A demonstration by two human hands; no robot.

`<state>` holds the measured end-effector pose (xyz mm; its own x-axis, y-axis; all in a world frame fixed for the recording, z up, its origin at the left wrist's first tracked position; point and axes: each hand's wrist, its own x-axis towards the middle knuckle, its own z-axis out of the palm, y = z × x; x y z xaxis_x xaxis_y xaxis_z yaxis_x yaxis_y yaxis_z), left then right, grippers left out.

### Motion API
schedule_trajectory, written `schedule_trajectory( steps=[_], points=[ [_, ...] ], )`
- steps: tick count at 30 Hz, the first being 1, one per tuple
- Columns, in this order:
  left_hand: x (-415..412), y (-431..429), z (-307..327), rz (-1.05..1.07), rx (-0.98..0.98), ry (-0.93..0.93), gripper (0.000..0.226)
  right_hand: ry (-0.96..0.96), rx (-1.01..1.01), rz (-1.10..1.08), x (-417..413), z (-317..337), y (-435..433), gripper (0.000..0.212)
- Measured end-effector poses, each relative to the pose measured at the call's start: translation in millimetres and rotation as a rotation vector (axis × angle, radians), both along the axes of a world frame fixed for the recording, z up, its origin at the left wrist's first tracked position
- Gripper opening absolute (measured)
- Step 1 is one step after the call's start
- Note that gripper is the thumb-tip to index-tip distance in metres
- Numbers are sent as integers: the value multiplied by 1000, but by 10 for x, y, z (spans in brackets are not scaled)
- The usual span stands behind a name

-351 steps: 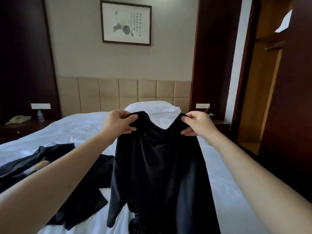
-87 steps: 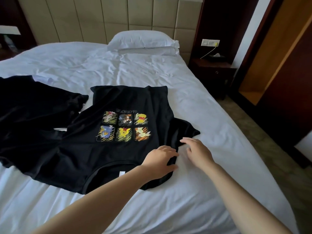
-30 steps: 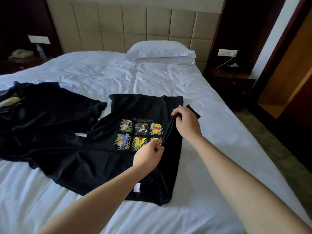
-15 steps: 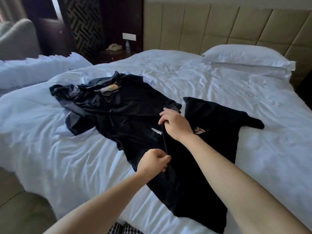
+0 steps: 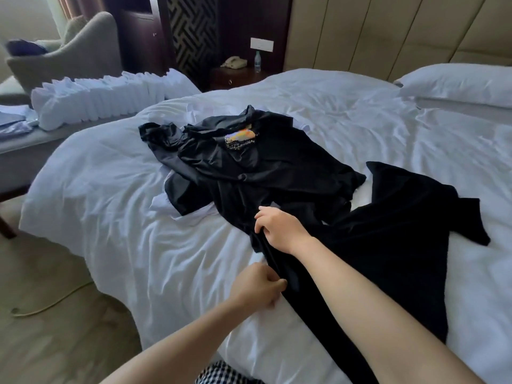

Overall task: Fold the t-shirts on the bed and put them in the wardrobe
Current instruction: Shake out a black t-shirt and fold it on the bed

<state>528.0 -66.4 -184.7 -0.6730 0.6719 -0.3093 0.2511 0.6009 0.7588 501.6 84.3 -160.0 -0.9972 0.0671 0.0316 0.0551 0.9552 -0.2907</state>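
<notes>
My left grip [image 5: 260, 286] and right grip [image 5: 279, 228] each pinch the long folded edge of the soft black t-shirt [image 5: 401, 217] on the wrinkled white bed [image 5: 124, 189]. A crumpled black heap [image 5: 249, 162] lies just beyond my right grip.

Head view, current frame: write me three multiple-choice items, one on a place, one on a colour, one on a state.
1. Where does the telephone stand?
A) on the armchair
B) on the nightstand, beside the water bottle
C) on the floor

2. What colour is the t-shirt under the hands?
A) white
B) red
C) black

3. What is the right hand doing?
A) gripping the t-shirt's edge
B) resting open on the pillow
C) holding the bottle

Answers:
1 B, the phone sits on the dark nightstand next to the bottle.
2 C, the fabric is plainly black.
3 A, its fingers curl round a fold of the black fabric.
</notes>
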Motion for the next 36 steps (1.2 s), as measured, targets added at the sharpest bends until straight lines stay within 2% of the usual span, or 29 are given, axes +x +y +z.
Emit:
schedule_trajectory(
  steps=[5,8,11,13,16,19,25,29,33,36],
  points=[
    [-45,-10,-12,-51,22,-64,29,13,-19,-16,160,100,-13,53],
    [-33,-25,23,2,75,-25,25,73,-6,-106,456,186,68,55],
    [44,-52,47,14,110,186,17,120,-27,-205,911,188,141,51],
    [121,-82,57,-88,122,368,13,101,-20,-288,1260,169,146,44],
    [246,-103,39,-303,135,611,34,33,13,-427,1766,85,107,36],
    [387,-77,-17,-472,99,733,46,-16,-20,-558,2196,-11,37,31],
    [569,3,-137,-575,46,860,47,-100,-98,-675,2802,-104,-85,34],
    [597,64,-147,-560,23,880,44,-240,-194,-636,3009,-52,-236,59],
    [637,94,-135,-526,-7,853,38,-260,-84,-570,3092,-88,-318,84],
    [629,120,-104,-505,-33,845,34,-150,16,-595,3116,-162,-324,76]
  ],
)
